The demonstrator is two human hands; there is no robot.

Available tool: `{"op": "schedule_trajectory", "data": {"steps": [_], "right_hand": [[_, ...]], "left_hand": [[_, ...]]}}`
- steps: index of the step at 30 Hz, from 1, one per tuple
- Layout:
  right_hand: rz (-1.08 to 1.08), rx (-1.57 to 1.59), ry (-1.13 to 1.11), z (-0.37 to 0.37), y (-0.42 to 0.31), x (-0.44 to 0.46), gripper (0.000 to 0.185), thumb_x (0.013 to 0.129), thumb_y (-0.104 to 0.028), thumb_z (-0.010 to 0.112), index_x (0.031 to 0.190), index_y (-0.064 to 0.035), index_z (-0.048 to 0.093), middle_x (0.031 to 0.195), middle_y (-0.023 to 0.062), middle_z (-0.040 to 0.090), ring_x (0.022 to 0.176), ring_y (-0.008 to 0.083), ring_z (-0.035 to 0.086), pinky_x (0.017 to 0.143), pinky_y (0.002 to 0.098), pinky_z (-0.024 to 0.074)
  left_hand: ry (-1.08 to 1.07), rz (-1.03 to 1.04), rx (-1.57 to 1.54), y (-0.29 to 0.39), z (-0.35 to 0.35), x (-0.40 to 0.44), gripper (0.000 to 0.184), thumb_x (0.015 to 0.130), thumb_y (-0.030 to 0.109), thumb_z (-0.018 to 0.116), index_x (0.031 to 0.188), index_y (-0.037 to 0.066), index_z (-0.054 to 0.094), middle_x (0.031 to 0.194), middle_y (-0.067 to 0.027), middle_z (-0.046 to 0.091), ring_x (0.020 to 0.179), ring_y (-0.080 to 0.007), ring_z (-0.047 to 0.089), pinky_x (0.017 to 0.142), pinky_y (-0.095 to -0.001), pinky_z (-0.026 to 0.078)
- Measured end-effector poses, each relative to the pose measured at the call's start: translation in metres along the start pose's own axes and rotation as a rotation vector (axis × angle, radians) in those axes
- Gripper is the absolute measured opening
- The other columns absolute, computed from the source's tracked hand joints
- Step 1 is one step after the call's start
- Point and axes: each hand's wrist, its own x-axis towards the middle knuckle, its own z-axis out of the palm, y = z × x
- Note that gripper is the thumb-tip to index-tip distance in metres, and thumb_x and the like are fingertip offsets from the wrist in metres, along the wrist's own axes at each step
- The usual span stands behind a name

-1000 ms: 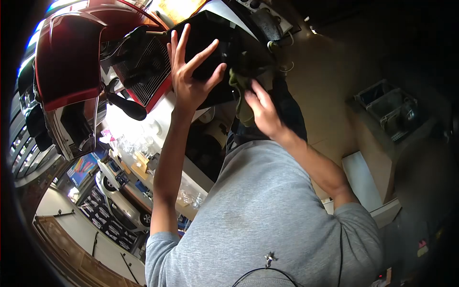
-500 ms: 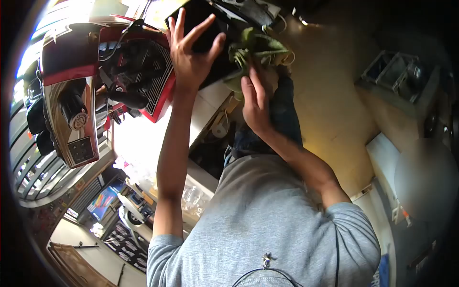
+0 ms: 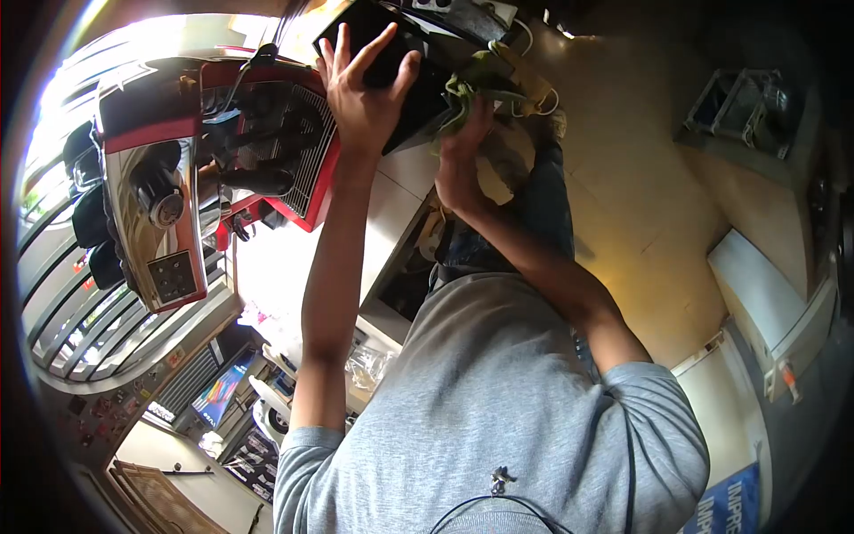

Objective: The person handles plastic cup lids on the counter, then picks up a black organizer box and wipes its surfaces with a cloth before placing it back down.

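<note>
My left hand (image 3: 363, 102) is spread with its fingers apart, resting on or just over a black box-like thing (image 3: 416, 114) on the counter. Beside that thing's right side, my right hand (image 3: 463, 147) is closed around a crumpled green cloth (image 3: 463, 96). The cloth partly covers the fingers and lies against or close to the black side; exact contact cannot be made out. Left of my left hand stands a red and chrome espresso machine (image 3: 149, 116) with a slotted drip tray (image 3: 313, 156) and a black-handled portafilter (image 3: 258, 182).
A white counter (image 3: 387, 191) runs under the machine, with a dark open shelf (image 3: 400, 285) below it. Cables and a power strip (image 3: 436, 4) lie at the far end. On the right, a cabinet (image 3: 756, 169) carries a metal rack (image 3: 743, 111) above the tan floor (image 3: 640, 214).
My right hand has moved farther forward with the green cloth, which is bunched closer against the black thing. My left hand stays spread in place. The whole view has shifted slightly.
</note>
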Motion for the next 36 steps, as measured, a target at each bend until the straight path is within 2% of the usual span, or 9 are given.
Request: {"op": "schedule_trajectory", "data": {"steps": [5, 8, 12, 15, 22, 26, 28, 31, 36], "right_hand": [[-0.222, -0.044, -0.023, 0.000, -0.023, -0.006, 0.089, 0.105, -0.054, 0.031, 0.155, 0.0130, 0.001, 0.156, 0.0413, -0.001, 0.147, 0.0557, 0.009, 0.119, 0.0610, 0.0101], [-0.064, -0.103, 0.086, 0.023, 0.038, -0.007, 0.092, 0.104, -0.056, 0.033, 0.155, 0.0140, 0.001, 0.157, 0.0414, -0.002, 0.149, 0.0542, 0.005, 0.120, 0.0592, 0.0097], [0.024, 0.038, 0.157, 0.018, 0.043, 0.011, 0.092, 0.104, -0.063, 0.028, 0.159, 0.0071, 0.002, 0.161, 0.0369, -0.003, 0.152, 0.0512, 0.000, 0.122, 0.0563, 0.0071], [-0.111, 0.030, 0.128, 0.013, -0.003, 0.027, 0.090, 0.104, -0.064, 0.017, 0.159, 0.0063, 0.004, 0.164, 0.0304, 0.004, 0.155, 0.0420, 0.001, 0.123, 0.0524, 0.0034], [-0.170, -0.015, 0.142, 0.025, 0.019, 0.020, 0.097, 0.102, -0.068, 0.027, 0.158, 0.0084, 0.005, 0.161, 0.0375, -0.002, 0.151, 0.0516, 0.005, 0.121, 0.0575, 0.0094], [-0.088, 0.011, 0.168, 0.024, 0.026, 0.024, 0.098, 0.102, -0.067, 0.029, 0.158, 0.0093, 0.005, 0.160, 0.0375, 0.002, 0.150, 0.0519, 0.011, 0.121, 0.0562, 0.0117], [-0.118, -0.004, 0.166, 0.022, 0.035, 0.031, 0.095, 0.103, -0.066, 0.029, 0.158, 0.0087, 0.007, 0.160, 0.0361, 0.004, 0.150, 0.0506, 0.012, 0.122, 0.0549, 0.0122], [-0.142, -0.020, 0.162, 0.016, 0.045, 0.037, 0.091, 0.104, -0.063, 0.028, 0.158, 0.0068, 0.010, 0.162, 0.0333, 0.005, 0.151, 0.0479, 0.012, 0.122, 0.0532, 0.0117], [-0.090, -0.021, 0.174, 0.010, 0.046, 0.035, 0.084, 0.106, -0.060, 0.024, 0.160, 0.0036, 0.013, 0.163, 0.0315, 0.010, 0.154, 0.0451, 0.009, 0.123, 0.0522, 0.0095]], "left_hand": [[0.032, -0.026, -0.009, 0.003, 0.000, -0.001, 0.049, 0.077, 0.042, 0.084, 0.123, 0.028, 0.074, 0.148, -0.0334, 0.046, 0.142, -0.0592, 0.031, 0.121, -0.0598, 0.021], [0.063, 0.001, 0.075, 0.004, 0.002, 0.000, 0.045, 0.082, 0.041, 0.082, 0.122, 0.023, 0.075, 0.143, -0.0313, 0.053, 0.142, -0.0463, 0.042, 0.122, -0.0537, 0.023], [0.095, 0.046, 0.129, 0.003, 0.007, 0.001, 0.044, 0.087, 0.043, 0.077, 0.123, 0.017, 0.072, 0.129, -0.0283, 0.063, 0.137, -0.0458, 0.047, 0.121, -0.0572, 0.021], [0.115, -0.014, 0.143, 0.003, 0.009, 0.001, 0.043, 0.092, 0.045, 0.070, 0.126, 0.018, 0.068, 0.137, -0.0281, 0.058, 0.139, -0.0467, 0.043, 0.120, -0.0607, 0.019], [0.140, -0.137, 0.170, 0.006, 0.011, 0.003, 0.042, 0.095, 0.050, 0.063, 0.126, 0.021, 0.067, 0.147, -0.0295, 0.049, 0.143, -0.0537, 0.034, 0.122, -0.0600, 0.011], [-0.074, -0.169, 0.082, 0.004, -0.002, -0.002, 0.064, 0.093, 0.061, 0.061, 0.144, 0.024, 0.052, 0.159, -0.0335, 0.027, 0.150, -0.0559, 0.010, 0.118, -0.0681, 0.005], [-0.256, -0.120, 0.122, 0.010, -0.021, 0.003, 0.102, 0.076, 0.077, 0.070, 0.155, 0.022, 0.037, 0.160, -0.0409, 0.008, 0.148, -0.0614, 0.001, 0.112, -0.0760, 0.003], [-0.366, 0.096, 0.298, 0.004, -0.038, 0.020, 0.127, 0.058, 0.090, 0.071, 0.159, 0.026, 0.030, 0.163, -0.0361, 0.004, 0.151, -0.0570, 0.005, 0.110, -0.0794, 0.007], [-0.454, 0.067, 0.288, -0.021, -0.025, 0.039, 0.137, 0.045, 0.093, 0.073, 0.159, 0.030, 0.031, 0.163, -0.0367, 0.005, 0.151, -0.0569, 0.005, 0.111, -0.0787, 0.012]]}}
